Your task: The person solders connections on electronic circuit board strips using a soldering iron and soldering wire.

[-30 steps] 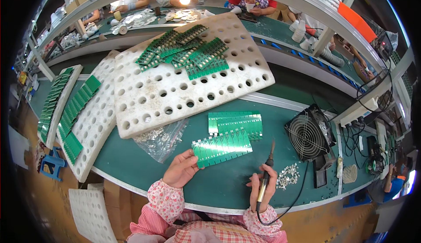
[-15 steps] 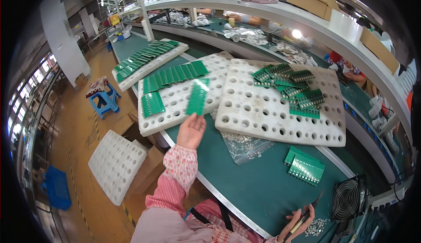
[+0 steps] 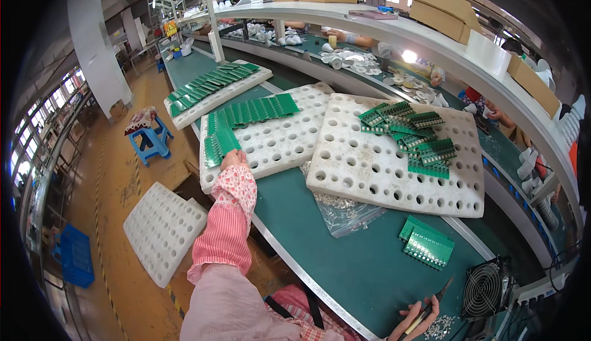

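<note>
I have the left hand (image 3: 234, 159) reached far out over the middle foam sheet (image 3: 283, 139), its fingers closed on the near end of a green circuit board (image 3: 226, 140). That board lies just beyond the fingertips, at the sheet's near left end, overlapping another board (image 3: 212, 154) there. A row of boards (image 3: 253, 111) lies just past it, away from me.

My right hand (image 3: 414, 320) is well apart from that board, low over the bench (image 3: 335, 261), fingers wrapped around a soldering iron (image 3: 426, 311) whose tip points up and away. Small metal parts (image 3: 439, 327) lie just beside this hand, with a fan (image 3: 482, 288) near on its right.

Between my hands and farther out, two overlapping boards (image 3: 429, 244) rest on the bench, nearer the right hand. A clear bag (image 3: 351, 218) lies partly under the right-hand foam sheet (image 3: 343, 156), which carries a loose heap of boards (image 3: 409, 133).
</note>
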The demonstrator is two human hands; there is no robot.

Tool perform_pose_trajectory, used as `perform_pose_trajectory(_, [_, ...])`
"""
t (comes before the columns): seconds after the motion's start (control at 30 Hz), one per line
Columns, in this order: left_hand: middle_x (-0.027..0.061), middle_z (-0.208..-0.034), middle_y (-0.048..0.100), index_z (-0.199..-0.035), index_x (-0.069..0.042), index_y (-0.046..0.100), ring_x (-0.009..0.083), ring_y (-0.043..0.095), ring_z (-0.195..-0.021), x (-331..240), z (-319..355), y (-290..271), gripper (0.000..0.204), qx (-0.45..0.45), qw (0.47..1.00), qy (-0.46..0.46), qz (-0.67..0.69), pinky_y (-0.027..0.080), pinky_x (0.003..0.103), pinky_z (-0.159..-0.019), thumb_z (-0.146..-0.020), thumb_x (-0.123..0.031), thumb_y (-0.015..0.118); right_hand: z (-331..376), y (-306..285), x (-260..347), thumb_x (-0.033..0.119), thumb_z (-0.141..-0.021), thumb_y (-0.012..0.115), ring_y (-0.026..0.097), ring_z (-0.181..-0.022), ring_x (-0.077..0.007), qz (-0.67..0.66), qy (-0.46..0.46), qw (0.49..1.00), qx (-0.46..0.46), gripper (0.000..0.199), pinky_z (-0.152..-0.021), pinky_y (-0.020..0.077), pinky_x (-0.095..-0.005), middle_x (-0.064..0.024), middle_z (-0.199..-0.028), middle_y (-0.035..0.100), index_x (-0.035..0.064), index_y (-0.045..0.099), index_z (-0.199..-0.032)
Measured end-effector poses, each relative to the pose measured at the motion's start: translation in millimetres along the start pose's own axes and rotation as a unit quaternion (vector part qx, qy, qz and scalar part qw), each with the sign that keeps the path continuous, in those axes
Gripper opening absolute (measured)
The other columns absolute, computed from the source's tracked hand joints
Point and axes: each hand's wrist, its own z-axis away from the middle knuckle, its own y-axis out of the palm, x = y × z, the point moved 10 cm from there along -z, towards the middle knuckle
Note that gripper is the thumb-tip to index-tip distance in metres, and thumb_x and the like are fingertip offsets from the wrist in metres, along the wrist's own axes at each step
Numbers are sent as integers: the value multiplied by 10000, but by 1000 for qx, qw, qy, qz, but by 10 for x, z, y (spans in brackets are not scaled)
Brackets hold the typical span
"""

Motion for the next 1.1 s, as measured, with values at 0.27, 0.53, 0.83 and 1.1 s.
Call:
perform_pose_trajectory(0.27, [139, -1199, 546, -1195, 30, 512, 231, 598, -1052, -4, 325, 53, 362, 34, 997, 1, -69, 491, 346, -852, -877, -122, 598, -2, -55, -76, 130, -944, 589, 599, -705, -188, 3, -5, 1000, -13, 383, -573, 508, -261, -170, -1000, 608, -20, 466, -1274])
perform_pose_trajectory(0.53, [65, -1137, 554, -1153, -39, 515, 198, 601, -1038, 81, 74, 11, 267, 45, 995, -62, -66, 475, 383, -850, -923, -166, 565, 5, -15, -22, 133, -944, 591, 597, -706, -182, 1, 5, 1000, -1, 383, -566, 509, -262, -167, -998, 606, -23, 469, -1272])
perform_pose_trajectory(0.83, [90, -978, 635, -1014, -26, 563, 187, 668, -855, -97, 161, -160, 164, -39, 988, -1, -149, 487, 333, -661, -899, -142, 551, 27, -50, -83, 95, -902, 635, 601, -775, -219, -22, 42, 999, -11, 400, -641, 509, -297, -165, -991, 603, 5, 494, -1265])
perform_pose_trajectory(1.1, [57, -1067, 549, -1138, -49, 457, 246, 628, -994, 42, -223, -229, 288, 77, 984, -119, -107, 474, 384, -681, -892, -188, 509, 25, -87, -136, 102, -931, 545, 527, -744, -119, -20, 30, 999, -19, 368, -562, 492, -222, -127, -1120, 517, 22, 467, -1282])
